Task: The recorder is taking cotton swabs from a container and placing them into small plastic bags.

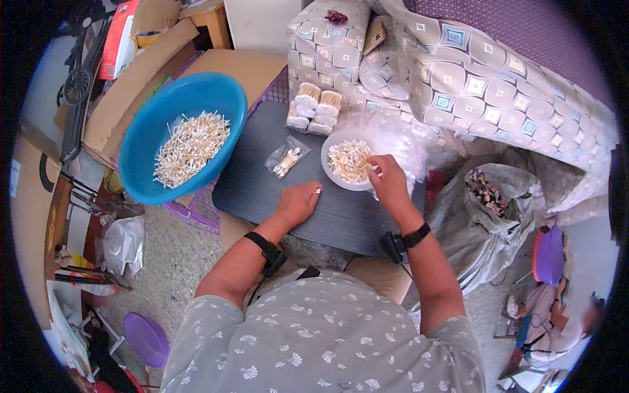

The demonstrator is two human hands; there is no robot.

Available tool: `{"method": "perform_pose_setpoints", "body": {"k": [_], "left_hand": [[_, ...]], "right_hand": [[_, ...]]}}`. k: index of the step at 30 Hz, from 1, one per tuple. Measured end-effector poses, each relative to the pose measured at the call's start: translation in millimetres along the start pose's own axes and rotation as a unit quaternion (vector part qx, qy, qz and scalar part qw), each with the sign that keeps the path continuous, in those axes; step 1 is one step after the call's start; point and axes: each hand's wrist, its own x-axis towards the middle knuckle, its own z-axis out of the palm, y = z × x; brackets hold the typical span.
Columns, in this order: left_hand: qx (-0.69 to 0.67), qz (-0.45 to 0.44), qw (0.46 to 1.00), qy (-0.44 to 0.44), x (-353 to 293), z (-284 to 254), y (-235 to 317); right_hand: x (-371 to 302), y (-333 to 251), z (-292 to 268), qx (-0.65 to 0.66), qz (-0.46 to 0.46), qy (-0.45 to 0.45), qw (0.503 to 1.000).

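Left hand (298,203) by the dark worktop's (252,177) near edge, fingers curled, hold unclear, right hand (390,180) over the right rim of the white bowl (325,158), fingers bent at cotton swabs (348,160), grasp uncertain, open surface between left hand and bowl

Near the far right corner of the matt, dark table (350,219), a smooth white plastic bowl (327,162) meets glossy, crinkled clear plastic bags (401,134); by the left edge, a smooth blue plastic basin (142,141).

My shirt (308,357) shows white shells on grey; the worktop (354,219) is charcoal, the basin (133,157) blue, the bowl (348,186) white.
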Motion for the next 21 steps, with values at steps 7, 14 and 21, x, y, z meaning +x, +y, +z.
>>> {"method": "perform_pose_setpoints", "body": {"k": [7,14,21], "left_hand": [[0.000,0.005,1.000,0.005,-1.1,-1.9,-0.6],[-0.030,0.021,0.999,0.027,-2.7,0.9,-0.3],[-0.018,0.016,1.000,0.010,1.5,-0.6,1.6]], "right_hand": [[20.2,1.5,21.2,-0.125,-0.059,-0.030,0.990],[19.6,-4.4,12.7,-0.121,-0.033,-0.016,0.992],[-6.8,8.4,-1.4,0.114,0.085,0.105,0.984]]}}
